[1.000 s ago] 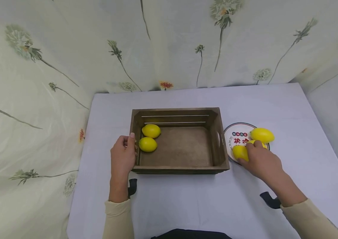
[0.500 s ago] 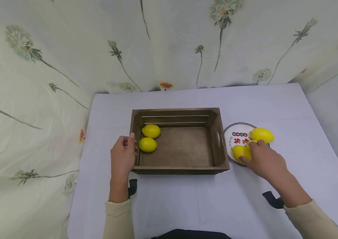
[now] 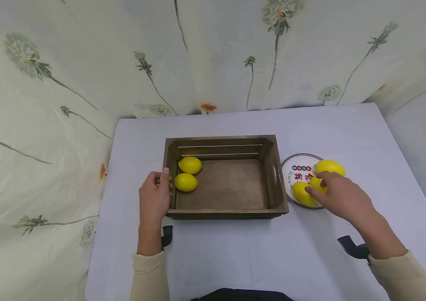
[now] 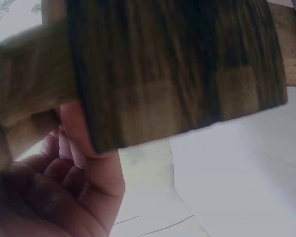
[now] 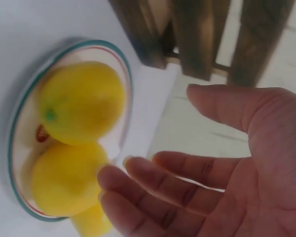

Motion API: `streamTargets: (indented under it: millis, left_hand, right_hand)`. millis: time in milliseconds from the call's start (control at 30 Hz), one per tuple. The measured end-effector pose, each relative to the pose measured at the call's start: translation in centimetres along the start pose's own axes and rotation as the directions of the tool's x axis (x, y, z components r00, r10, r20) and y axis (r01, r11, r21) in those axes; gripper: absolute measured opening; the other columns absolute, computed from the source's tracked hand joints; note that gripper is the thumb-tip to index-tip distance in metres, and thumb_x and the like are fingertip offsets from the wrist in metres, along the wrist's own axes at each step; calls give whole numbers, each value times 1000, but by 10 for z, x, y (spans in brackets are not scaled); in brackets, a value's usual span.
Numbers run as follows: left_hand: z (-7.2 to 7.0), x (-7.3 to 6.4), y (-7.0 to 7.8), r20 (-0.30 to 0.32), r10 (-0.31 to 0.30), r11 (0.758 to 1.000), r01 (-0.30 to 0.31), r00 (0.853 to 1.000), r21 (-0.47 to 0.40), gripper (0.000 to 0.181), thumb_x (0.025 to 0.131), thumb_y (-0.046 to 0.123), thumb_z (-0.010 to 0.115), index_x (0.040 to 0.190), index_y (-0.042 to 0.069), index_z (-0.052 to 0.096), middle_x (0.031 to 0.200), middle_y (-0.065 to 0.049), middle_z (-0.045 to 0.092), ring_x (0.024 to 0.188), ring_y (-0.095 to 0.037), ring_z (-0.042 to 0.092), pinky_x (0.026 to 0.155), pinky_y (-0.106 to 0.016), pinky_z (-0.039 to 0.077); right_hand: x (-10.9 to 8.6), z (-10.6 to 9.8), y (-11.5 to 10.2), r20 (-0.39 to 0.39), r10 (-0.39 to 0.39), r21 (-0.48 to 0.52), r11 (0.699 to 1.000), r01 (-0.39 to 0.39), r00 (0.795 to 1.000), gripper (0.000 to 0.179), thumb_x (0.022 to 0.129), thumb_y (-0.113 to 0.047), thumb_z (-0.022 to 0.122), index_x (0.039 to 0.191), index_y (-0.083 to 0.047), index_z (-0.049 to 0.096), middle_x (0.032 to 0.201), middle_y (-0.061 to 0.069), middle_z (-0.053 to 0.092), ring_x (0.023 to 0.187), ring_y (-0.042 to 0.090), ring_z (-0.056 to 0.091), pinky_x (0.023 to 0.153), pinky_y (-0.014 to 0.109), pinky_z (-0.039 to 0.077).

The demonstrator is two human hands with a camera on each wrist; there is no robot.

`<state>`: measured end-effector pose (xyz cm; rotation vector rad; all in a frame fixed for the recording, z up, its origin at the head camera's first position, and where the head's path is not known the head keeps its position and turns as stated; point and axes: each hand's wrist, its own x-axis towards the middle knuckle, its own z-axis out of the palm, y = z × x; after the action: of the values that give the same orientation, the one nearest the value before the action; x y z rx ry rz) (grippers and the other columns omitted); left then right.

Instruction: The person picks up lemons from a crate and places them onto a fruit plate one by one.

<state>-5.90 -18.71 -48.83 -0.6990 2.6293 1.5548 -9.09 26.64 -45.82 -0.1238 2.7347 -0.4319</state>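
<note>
My left hand (image 3: 155, 193) grips the left end of a brown wooden crate (image 3: 228, 215); in the left wrist view its fingers (image 4: 106, 173) curl round the wood. Two yellow lemons, a back lemon (image 3: 191, 165) and a front lemon (image 3: 186, 182), lie inside at the left. On a round white plate (image 3: 289, 171) sit three more: a far lemon (image 3: 331, 167), a middle lemon (image 3: 316, 184) and a near lemon (image 3: 303, 194). Over the plate's right side hovers my right hand (image 3: 344, 198), fingers loosely extended and holding nothing; its palm (image 5: 276, 148) shows bare in the right wrist view.
A white cloth (image 3: 216, 259) covers the table. The plate stands close against the crate's right end, which has a handle slot (image 3: 276, 174). Flower-printed curtains (image 3: 213, 54) hang behind and at both sides. Dark curved pieces, one left (image 3: 167, 236) and one right (image 3: 352, 248), sit at the wrists.
My right hand has loosened from the near lemon and drawn back to the right, uncovering more of the middle and near lemons. My left hand keeps its hold on the crate.
</note>
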Motion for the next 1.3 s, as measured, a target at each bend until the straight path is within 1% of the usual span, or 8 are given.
streamTargets:
  millis: [200, 367, 700, 833, 967, 1033, 1167, 1300]
  left_hand:
    - [-1, 0, -1, -1, -1, 1000, 1, 1000, 1, 59, 106, 64, 44, 115, 9, 64, 97, -15, 69, 79, -26, 64, 66, -37, 53]
    - [-1, -1, -1, -3, -3, 1000, 3, 1000, -3, 58, 106, 63, 45, 115, 9, 64, 98, -15, 69, 79, -26, 64, 66, -37, 53]
    - [-3, -2, 1, -4, -8, 1000, 8, 1000, -7, 56, 106, 61, 45, 115, 9, 64, 98, -15, 68, 80, -26, 63, 66, -37, 53]
    - [-3, -2, 2, -7, -7, 1000, 7, 1000, -7, 52, 108, 57, 47, 115, 9, 64, 98, -15, 68, 80, -27, 62, 66, -37, 53]
    - [-2, -1, 1, -8, -12, 1000, 11, 1000, -7, 51, 108, 56, 47, 116, 9, 64, 97, -13, 68, 80, -27, 62, 67, -37, 53]
    - [-2, -1, 1, -8, -13, 1000, 13, 1000, -6, 53, 108, 58, 47, 116, 9, 64, 96, -13, 67, 80, -26, 62, 67, -37, 53]
    - [-2, -1, 2, -10, -7, 1000, 7, 1000, -4, 53, 107, 60, 46, 114, 10, 64, 95, -11, 67, 79, -26, 62, 67, -38, 53]
    - [-1, -1, 4, -12, 3, 1000, -3, 1000, -5, 52, 108, 58, 47, 114, 9, 64, 94, -10, 67, 79, -26, 63, 66, -38, 53]
  right_hand:
    - [-3, -12, -2, 7, -40, 83, 996, 39, 999, 68, 102, -45, 65, 140, 11, 52, 124, 36, 63, 105, 52, 65, 73, 53, 61]
    - [-6, -18, -7, 31, -83, 129, 989, 78, 996, 69, 104, -44, 61, 144, 11, 50, 129, 37, 62, 113, 54, 64, 78, 54, 61]
    - [-16, -38, -26, 27, -185, 214, 961, 175, 982, 58, 107, -37, 61, 147, 5, 52, 141, 29, 59, 117, 45, 67, 84, 54, 60]
    - [-20, -47, -32, 21, -229, 237, 947, 218, 973, 57, 107, -35, 62, 149, 1, 51, 143, 25, 59, 117, 40, 68, 82, 46, 61]
    - [-21, -56, -42, 21, -275, 255, 931, 261, 961, 57, 106, -33, 63, 153, -4, 50, 139, 18, 65, 117, 33, 70, 78, 30, 59]
    - [-22, -60, -48, 23, -301, 258, 923, 285, 953, 56, 106, -33, 64, 153, -6, 50, 134, 14, 69, 115, 29, 71, 78, 26, 57]
    - [-19, -67, -64, 28, -364, 257, 903, 345, 931, 55, 105, -30, 67, 153, -8, 51, 133, 11, 70, 115, 25, 72, 83, 25, 57]
    - [-11, -71, -77, 49, -445, 269, 868, 418, 894, 53, 105, -22, 66, 153, -8, 49, 140, 11, 66, 117, 23, 71, 85, 27, 58]
